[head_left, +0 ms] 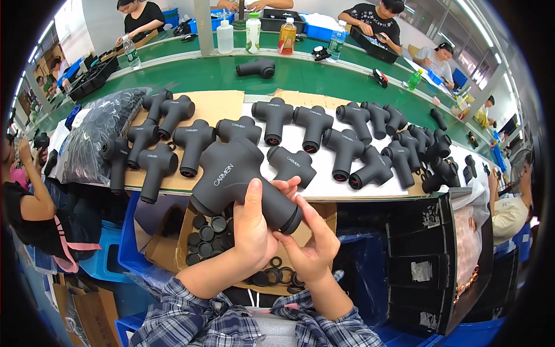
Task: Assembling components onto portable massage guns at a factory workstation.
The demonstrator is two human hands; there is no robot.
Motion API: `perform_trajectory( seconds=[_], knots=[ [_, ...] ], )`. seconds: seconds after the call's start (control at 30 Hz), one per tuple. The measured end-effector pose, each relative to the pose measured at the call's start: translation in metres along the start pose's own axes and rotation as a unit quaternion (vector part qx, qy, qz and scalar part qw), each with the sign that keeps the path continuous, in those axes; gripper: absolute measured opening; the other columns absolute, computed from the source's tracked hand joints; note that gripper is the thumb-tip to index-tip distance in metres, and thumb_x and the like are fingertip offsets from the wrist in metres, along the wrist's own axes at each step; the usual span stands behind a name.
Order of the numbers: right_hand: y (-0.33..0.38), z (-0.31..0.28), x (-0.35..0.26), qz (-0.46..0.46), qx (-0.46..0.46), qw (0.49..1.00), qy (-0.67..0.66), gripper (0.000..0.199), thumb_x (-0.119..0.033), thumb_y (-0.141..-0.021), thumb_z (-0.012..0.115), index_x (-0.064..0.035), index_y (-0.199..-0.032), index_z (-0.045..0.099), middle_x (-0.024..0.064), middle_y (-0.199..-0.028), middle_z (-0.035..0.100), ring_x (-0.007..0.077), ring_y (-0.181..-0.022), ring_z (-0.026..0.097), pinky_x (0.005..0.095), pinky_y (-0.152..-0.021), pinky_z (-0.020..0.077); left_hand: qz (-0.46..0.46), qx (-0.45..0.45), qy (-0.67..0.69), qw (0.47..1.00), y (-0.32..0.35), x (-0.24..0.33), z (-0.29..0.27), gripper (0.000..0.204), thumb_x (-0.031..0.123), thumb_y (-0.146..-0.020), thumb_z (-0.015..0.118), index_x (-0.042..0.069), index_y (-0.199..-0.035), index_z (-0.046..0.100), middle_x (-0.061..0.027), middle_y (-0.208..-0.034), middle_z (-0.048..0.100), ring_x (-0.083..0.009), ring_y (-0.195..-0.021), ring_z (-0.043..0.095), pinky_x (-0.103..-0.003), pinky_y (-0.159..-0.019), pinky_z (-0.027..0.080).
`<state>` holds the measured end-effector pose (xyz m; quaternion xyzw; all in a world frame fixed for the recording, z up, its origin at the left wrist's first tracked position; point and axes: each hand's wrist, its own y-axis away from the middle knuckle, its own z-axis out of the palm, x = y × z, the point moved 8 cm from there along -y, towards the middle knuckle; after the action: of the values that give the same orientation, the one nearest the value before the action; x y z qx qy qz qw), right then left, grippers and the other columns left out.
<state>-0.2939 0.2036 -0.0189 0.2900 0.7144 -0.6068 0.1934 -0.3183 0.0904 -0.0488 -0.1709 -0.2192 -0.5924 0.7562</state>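
Both of my hands are on one dark grey massage gun body [231,168], held tilted above the bench edge with its handle toward the lower right. My left hand [254,225] wraps around the handle, thumb lying along it. The fingers of my right hand [312,243] pinch the handle's end, where a black rim shows; whether a separate ring sits there I cannot tell. Just beyond lie more massage gun bodies [292,165], several with red bits showing at the handle ends. Below my hands, a cardboard box [324,217] holds round black caps [205,234] and black rings [283,274].
A clear plastic bag of black parts [104,139] lies at the left. Behind runs a green conveyor [191,75] carrying bottles [252,33] and a single gun body [255,68]. A black crate [419,260] stands at right, blue bins below. Co-workers sit across and at both sides.
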Motion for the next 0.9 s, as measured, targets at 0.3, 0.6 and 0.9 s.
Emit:
perform_trajectory(
  seconds=[0.3,0.6,0.9],
  knots=[
    [-0.005,-0.005,-0.009,-0.050,0.023,0.997,0.060,0.052,-0.008,-0.056,0.080,0.0048,-0.099,0.056,0.0228,-0.094,0.061,0.0307,-0.088,0.062,0.0330,-0.077,0.0497,0.010,-0.007,-0.006,1.000,-0.001,0.000,0.003,0.031,0.032,-0.088,0.049,0.001,-0.094,0.047,-0.0111,-0.091,0.056,-0.0271,-0.102,0.054,-0.039,-0.091,0.042],
    [0.012,0.018,0.049,0.355,-0.082,0.909,-0.202,0.034,-0.009,-0.069,0.072,0.0054,-0.095,0.054,0.0115,-0.082,0.062,0.0162,-0.073,0.061,0.0255,-0.068,0.0489,0.053,-0.004,-0.026,0.998,-0.006,0.001,-0.004,0.030,0.029,-0.087,0.051,0.000,-0.096,0.046,-0.0117,-0.090,0.056,-0.0295,-0.102,0.053,-0.039,-0.093,0.041],
    [-0.002,0.014,0.037,0.212,-0.055,0.959,-0.178,0.042,-0.005,-0.066,0.074,0.0058,-0.100,0.051,0.0099,-0.088,0.060,0.0157,-0.078,0.060,0.0257,-0.074,0.0467,0.052,-0.021,0.004,0.998,-0.012,0.009,0.000,0.029,0.029,-0.088,0.051,0.002,-0.097,0.045,-0.0119,-0.092,0.056,-0.0302,-0.104,0.052,-0.040,-0.097,0.037]
  ],
)
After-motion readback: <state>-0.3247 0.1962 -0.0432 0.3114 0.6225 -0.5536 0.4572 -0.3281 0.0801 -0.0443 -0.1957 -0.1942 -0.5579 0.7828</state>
